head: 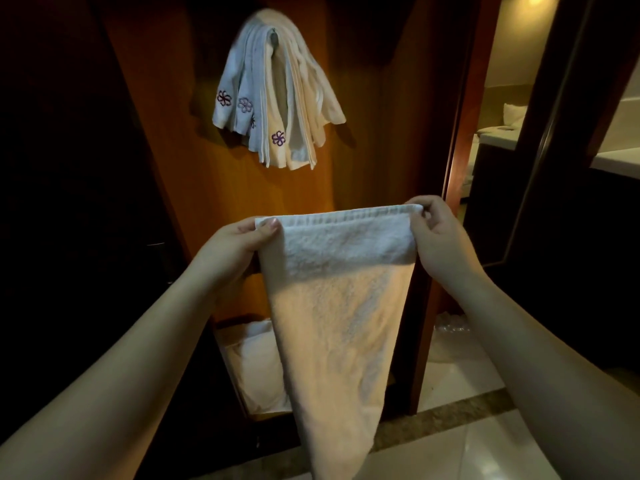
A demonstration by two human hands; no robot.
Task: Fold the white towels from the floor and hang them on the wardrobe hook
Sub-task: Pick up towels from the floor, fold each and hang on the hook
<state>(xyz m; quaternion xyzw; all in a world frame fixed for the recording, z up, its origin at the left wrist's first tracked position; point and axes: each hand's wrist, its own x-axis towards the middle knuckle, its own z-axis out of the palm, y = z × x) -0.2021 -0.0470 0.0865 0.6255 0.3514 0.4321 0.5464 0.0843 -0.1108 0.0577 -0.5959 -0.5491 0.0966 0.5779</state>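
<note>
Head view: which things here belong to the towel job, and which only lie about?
Job:
- white towel, pinched at its top corners by left hand and right hand
- hung towels on the hook
- more white cloth low in the wardrobe

Lying about:
- bed
- clear plastic on the floor

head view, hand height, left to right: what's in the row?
left hand pinching one top corner → white towel hanging between the hands → right hand pinching the other corner → dark door frame at the right
</note>
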